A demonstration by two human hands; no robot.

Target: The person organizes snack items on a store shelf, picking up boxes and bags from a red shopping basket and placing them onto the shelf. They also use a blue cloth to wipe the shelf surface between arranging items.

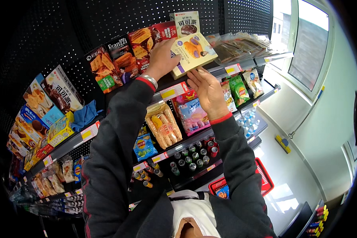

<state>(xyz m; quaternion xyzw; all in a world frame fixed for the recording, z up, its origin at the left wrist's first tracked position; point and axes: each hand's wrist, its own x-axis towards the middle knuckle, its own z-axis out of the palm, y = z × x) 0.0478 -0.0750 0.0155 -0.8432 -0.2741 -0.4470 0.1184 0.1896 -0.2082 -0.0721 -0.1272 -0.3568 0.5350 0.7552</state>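
Note:
My left hand (163, 58) grips the left side of a pale yellow butter cookie box (193, 53), its thumb lying over the front face. The box is tilted above the top shelf, in front of a white chocolate pie box (188, 22). Just under the lower edge of the cookie box is my right hand (207, 92), palm turned up and fingers extended. Its fingertips are at that edge; whether they bear any weight is unclear. Left of my left hand stand several upright cookie boxes (122, 59), mostly dark and red.
Flat clear packets (241, 46) lie right of the box. The shelf's front edge (174, 90) carries price tags. Lower shelves hold bread (163, 126), chip bags and cans (193, 157). A blue cloth (84, 116) lies on the left shelf. A red basket (264, 177) stands on the floor.

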